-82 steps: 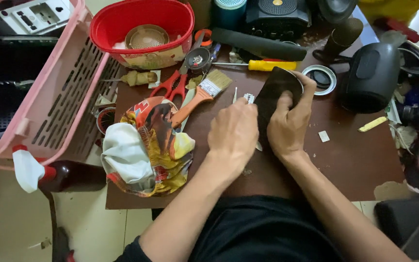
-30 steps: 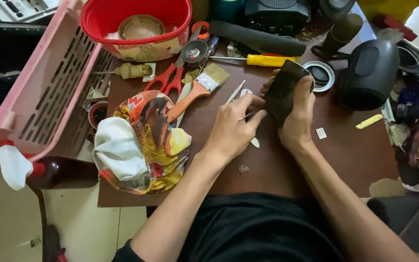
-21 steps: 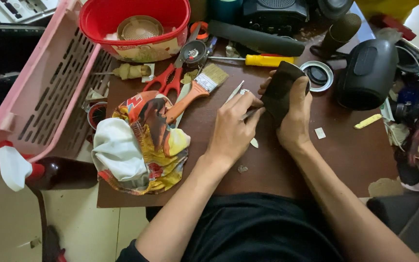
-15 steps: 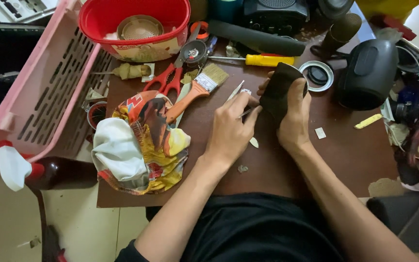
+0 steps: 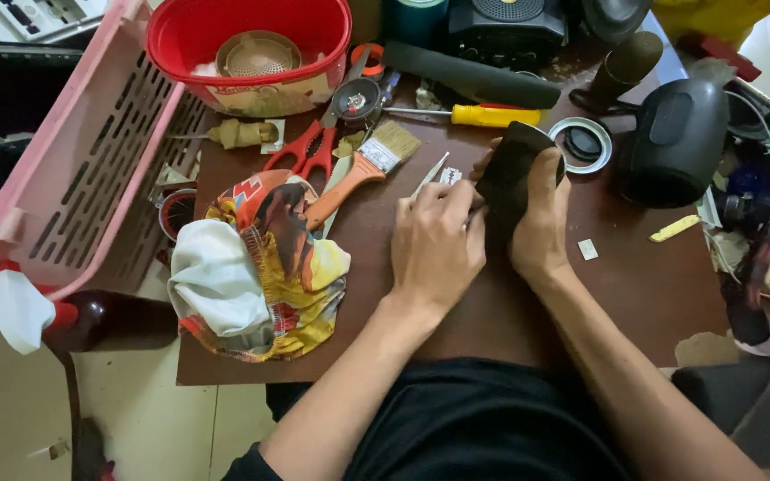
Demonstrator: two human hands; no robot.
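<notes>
Black pouch [image 5: 511, 174] stays gripped; both hands barely shifted.

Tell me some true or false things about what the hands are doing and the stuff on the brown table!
1. The right hand grips a dark rounded object. True.
2. The red-handled scissors are in the left hand. False: they lie on the brown table, away from both hands.
3. A crumpled colourful cloth lies left of the left hand. True.
4. The yellow-handled screwdriver sits inside the red plastic bowl. False: it lies on the table beyond the hands.
5. The orange-handled paintbrush rests near the scissors. True.
</notes>
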